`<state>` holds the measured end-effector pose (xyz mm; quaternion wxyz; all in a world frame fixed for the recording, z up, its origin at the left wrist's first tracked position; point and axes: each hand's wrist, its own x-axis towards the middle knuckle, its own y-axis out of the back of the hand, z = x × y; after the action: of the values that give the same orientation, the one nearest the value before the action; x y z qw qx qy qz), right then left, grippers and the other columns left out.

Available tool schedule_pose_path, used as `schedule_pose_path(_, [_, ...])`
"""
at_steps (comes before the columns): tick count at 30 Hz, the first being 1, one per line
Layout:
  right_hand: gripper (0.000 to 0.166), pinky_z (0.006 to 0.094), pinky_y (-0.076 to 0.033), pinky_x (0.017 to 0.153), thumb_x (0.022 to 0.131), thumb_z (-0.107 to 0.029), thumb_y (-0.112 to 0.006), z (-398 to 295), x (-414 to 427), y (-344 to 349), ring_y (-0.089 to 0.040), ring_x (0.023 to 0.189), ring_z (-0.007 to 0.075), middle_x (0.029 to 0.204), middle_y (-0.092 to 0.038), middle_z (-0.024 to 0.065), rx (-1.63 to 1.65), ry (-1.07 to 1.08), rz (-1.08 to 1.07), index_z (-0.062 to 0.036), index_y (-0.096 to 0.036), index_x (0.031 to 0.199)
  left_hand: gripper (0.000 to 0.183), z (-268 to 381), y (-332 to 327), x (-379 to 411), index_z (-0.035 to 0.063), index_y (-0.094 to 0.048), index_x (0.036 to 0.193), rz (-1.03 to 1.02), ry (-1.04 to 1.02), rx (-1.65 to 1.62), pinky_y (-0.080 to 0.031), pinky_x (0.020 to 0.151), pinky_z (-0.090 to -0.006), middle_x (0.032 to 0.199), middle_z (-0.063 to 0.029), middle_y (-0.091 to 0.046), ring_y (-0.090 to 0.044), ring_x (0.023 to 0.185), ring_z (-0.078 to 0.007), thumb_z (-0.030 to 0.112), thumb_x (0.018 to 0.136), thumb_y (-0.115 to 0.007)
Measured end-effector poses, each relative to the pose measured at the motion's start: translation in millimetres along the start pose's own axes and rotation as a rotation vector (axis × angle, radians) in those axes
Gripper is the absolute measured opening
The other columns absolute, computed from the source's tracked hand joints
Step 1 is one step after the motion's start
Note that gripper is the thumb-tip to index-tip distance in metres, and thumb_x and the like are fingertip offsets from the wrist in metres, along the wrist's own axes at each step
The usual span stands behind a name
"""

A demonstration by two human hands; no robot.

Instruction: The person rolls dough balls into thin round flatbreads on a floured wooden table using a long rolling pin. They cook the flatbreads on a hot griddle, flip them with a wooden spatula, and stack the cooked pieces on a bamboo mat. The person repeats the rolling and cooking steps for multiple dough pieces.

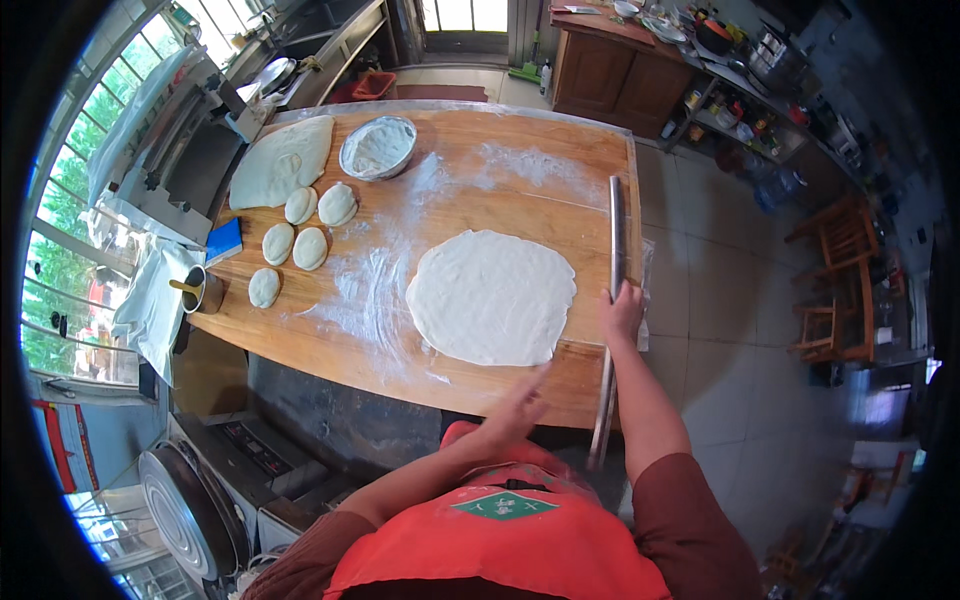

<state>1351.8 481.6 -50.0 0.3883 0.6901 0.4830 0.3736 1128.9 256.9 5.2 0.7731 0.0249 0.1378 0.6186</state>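
A broad, flat sheet of rolled dough [491,298] lies on the floured wooden table [480,202]. To its right, my right hand [622,307] grips a long metal rolling pin [616,232], which lies along the table's right edge and sticks out past the near edge. My left hand [523,405], slightly blurred, is off the near edge of the dough sheet with its fingers apart, holding nothing. Several round dough pieces [310,249] sit at the left, near a large slab of dough [281,165]. A metal bowl of flour [378,148] stands beside the slab.
A blue block-like object [223,240] and a metal cup with a yellow handle in it [204,291] stand at the table's left edge, by a metal machine [176,157]. Below the left side are a dark appliance [247,450] and a round metal lid [176,510].
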Motion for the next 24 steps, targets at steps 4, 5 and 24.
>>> schedule_pose_path(4, [0.035,0.0499,-0.049,0.095,0.085,-0.019,-0.072,10.0,-1.0,-10.1,-0.058,0.112,0.0411,0.118,-0.058,0.0225,0.062,0.045,-0.103,-0.0028,-0.061,0.114,0.065,-42.9,64.7,-3.9,0.0032,-0.03,0.156,0.5,0.435,-0.571,-0.056,0.087,-0.0421,0.12,-0.0159,-0.061,-0.066,0.104,-0.0301,0.024,0.103,-0.059])
schedule_pose_path(5, [0.033,0.0496,-0.049,0.094,0.084,-0.015,-0.071,-20.3,-14.4,-10.5,-0.058,0.111,0.0413,0.117,-0.058,0.0221,0.102,0.119,-0.166,-0.0036,-0.062,0.113,0.066,-68.6,87.0,-7.0,-0.0012,-0.03,0.154,0.636,0.512,-0.859,-0.057,0.086,-0.0423,0.121,-0.0172,-0.061,-0.066,0.102,-0.0319,0.031,0.104,-0.058])
schedule_pose_path(24, [0.039,0.0508,-0.042,0.105,0.098,-0.027,-0.062,-193.1,-18.2,-49.0,-0.055,0.125,0.0385,0.133,-0.06,0.0206,0.223,0.508,-0.126,-0.002,-0.062,0.128,0.066,-17.5,190.6,214.0,0.0141,-0.042,0.152,0.143,-0.26,1.052,-0.028,0.118,-0.0562,0.157,-0.014,-0.042,-0.036,0.147,-0.0349,0.045,0.097,-0.059])
